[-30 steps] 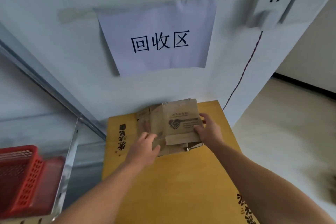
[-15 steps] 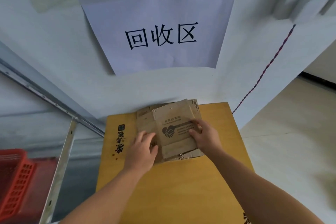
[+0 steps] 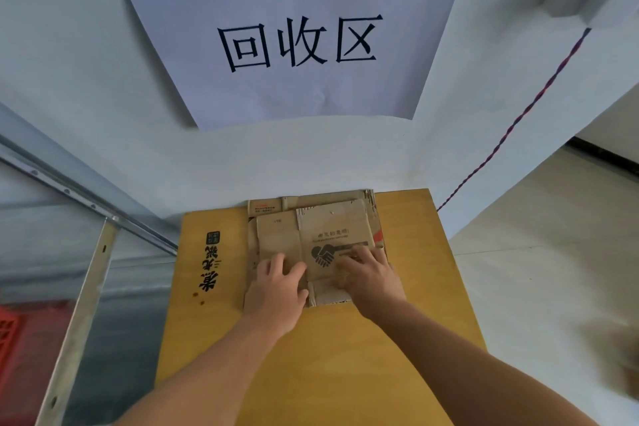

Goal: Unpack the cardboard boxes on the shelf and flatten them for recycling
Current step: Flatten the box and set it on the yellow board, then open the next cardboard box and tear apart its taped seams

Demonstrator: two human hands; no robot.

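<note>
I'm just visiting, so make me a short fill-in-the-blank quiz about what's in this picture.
1. The left hand and right hand press flattened cardboard onto a ____ board.
2. The logo between them shows a ____.
3. The paper sign on the wall carries ____ black characters.
Missing words: yellow; handshake; three.

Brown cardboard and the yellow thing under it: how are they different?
The brown cardboard is small and creased, with a handshake print; the yellow surface is bigger and smooth, with black characters. The brown cardboard lies on top; the yellow surface lies beneath. Both are flat.
</note>
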